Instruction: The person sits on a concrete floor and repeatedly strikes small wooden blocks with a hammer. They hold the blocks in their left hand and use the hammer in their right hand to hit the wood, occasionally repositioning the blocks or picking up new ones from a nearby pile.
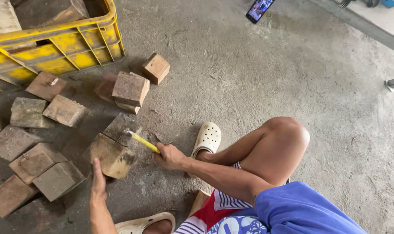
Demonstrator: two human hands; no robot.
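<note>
Seen from the head camera, a person sits low on a rough concrete floor (pixel 270 78) with one knee raised, working on a wooden block (pixel 112 156) set just in front of the legs. The left hand (pixel 98 182) presses flat against the block's near side, fingers extended rather than curled, apparently steadying it so it does not slide. The right hand (pixel 171 157) is clenched around the yellow handle of a small tool (pixel 140 141), whose far end meets the block's upper edge; its working tip is too small to make out, so whether it is a scraper or a hammer cannot be told.

The block is squat and roughly cut, pale tan on its facing side with darker, dirt-stained patches near one corner, tilted slightly against a greyer block (pixel 122 126) just behind it. More weathered blocks (pixel 36 162) lie scattered to the left, some stacked (pixel 130 89), all within arm's reach of a yellow plastic crate (pixel 60 43) that holds still larger pieces. A white clog (pixel 208 138) sits beside the right wrist, and a phone (pixel 259 9) lies well apart on the floor.
</note>
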